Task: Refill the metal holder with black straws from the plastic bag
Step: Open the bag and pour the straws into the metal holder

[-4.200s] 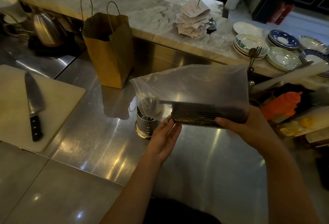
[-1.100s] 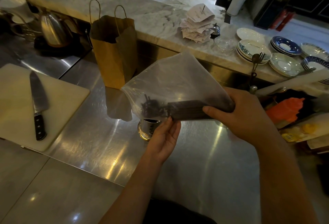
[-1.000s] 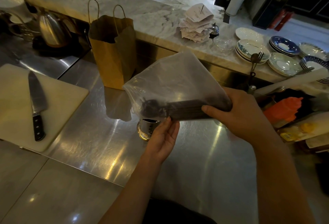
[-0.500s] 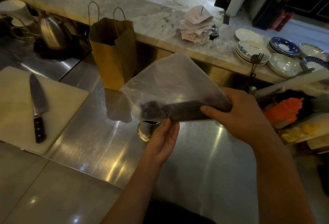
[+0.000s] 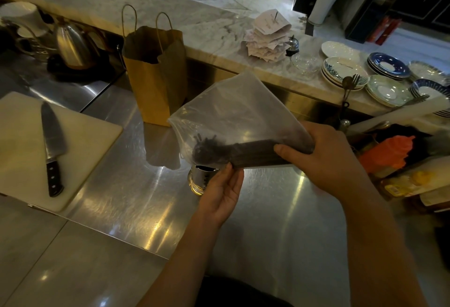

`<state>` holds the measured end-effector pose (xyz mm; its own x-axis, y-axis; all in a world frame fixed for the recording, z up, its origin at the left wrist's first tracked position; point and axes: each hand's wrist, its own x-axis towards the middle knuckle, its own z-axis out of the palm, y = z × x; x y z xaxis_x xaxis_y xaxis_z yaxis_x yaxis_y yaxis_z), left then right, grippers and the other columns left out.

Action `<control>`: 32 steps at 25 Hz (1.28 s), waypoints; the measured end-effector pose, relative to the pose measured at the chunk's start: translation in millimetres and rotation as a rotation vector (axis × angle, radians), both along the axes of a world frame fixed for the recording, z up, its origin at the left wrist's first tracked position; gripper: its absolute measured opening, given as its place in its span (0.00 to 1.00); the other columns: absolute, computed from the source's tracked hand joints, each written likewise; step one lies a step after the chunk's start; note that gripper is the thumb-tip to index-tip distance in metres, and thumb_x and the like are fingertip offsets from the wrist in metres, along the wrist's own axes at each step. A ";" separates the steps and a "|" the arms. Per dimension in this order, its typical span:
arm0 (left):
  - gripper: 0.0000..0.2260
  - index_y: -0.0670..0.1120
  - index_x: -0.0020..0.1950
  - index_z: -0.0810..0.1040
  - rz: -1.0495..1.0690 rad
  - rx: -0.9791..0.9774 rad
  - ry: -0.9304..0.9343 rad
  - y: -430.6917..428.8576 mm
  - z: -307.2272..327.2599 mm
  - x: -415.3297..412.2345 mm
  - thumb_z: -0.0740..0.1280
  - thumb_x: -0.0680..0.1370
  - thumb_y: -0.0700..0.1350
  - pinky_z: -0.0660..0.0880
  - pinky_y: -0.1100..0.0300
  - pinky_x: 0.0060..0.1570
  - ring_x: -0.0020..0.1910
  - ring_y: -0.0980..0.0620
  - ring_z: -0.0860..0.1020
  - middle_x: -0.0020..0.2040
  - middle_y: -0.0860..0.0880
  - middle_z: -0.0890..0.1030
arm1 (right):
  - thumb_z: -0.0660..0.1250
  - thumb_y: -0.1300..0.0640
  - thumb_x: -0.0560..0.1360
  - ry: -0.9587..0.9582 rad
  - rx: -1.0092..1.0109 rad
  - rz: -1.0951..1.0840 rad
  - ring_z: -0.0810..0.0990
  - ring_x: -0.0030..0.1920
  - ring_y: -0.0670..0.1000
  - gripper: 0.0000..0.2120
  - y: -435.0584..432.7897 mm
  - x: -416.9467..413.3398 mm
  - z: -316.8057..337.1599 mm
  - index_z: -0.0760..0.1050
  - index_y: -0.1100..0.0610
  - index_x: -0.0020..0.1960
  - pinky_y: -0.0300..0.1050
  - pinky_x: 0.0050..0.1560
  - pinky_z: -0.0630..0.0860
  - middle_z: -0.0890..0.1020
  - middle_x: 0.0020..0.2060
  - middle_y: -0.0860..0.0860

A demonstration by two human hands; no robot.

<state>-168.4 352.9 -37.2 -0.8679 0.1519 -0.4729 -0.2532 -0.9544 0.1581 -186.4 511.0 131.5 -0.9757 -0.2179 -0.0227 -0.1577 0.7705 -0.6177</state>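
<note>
A clear plastic bag (image 5: 233, 111) hangs over the steel counter, with a bundle of black straws (image 5: 248, 152) lying across its bottom. My right hand (image 5: 323, 158) grips the bag and the straw bundle at the right end. My left hand (image 5: 221, 189) is under the bag with its fingertips against the bundle's lower edge. The straws' loose ends point left, just above the metal holder (image 5: 202, 178), a shiny perforated cup standing on the counter, partly hidden by the bag and my left hand.
A brown paper bag (image 5: 155, 75) stands behind the holder. A knife (image 5: 52, 146) lies on a white cutting board (image 5: 90, 136) at left. A kettle (image 5: 71, 46) sits at the back left. Stacked plates (image 5: 387, 70), receipts (image 5: 267, 38) and an orange object (image 5: 389, 153) are on the right.
Since four seconds ago the bag has been tilted so the straw ends sit over the holder. In the last second both hands and the bag have barely moved.
</note>
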 end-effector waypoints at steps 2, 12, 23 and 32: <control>0.12 0.39 0.46 0.86 0.001 -0.001 -0.002 0.2 0.7 0.8 0.62 0.79 0.35 0.79 0.55 0.55 0.51 0.48 0.85 0.51 0.40 0.85 | 0.69 0.48 0.74 0.005 -0.006 0.004 0.80 0.46 0.49 0.10 -0.1 0.8 -0.6 0.77 0.47 0.54 0.57 0.50 0.79 0.82 0.44 0.47; 0.11 0.39 0.48 0.86 0.007 0.008 0.012 -0.5 2.6 2.6 0.63 0.78 0.35 0.79 0.55 0.55 0.53 0.47 0.84 0.54 0.39 0.84 | 0.68 0.45 0.73 0.016 -0.016 -0.001 0.80 0.46 0.48 0.09 -0.3 1.6 1.1 0.76 0.44 0.53 0.57 0.49 0.79 0.81 0.43 0.45; 0.09 0.39 0.46 0.86 -0.011 -0.002 0.007 2.5 4.5 2.8 0.66 0.73 0.36 0.77 0.53 0.57 0.52 0.48 0.84 0.53 0.40 0.84 | 0.70 0.47 0.73 0.019 -0.010 0.007 0.80 0.45 0.46 0.08 0.3 2.2 4.6 0.76 0.42 0.52 0.54 0.48 0.79 0.81 0.42 0.44; 0.10 0.38 0.48 0.85 -0.010 0.021 -0.019 1.9 6.7 4.0 0.63 0.78 0.35 0.79 0.53 0.54 0.51 0.47 0.85 0.52 0.39 0.85 | 0.69 0.46 0.74 0.006 0.029 0.011 0.79 0.47 0.48 0.10 -1.3 3.8 9.5 0.75 0.42 0.55 0.57 0.52 0.78 0.80 0.46 0.45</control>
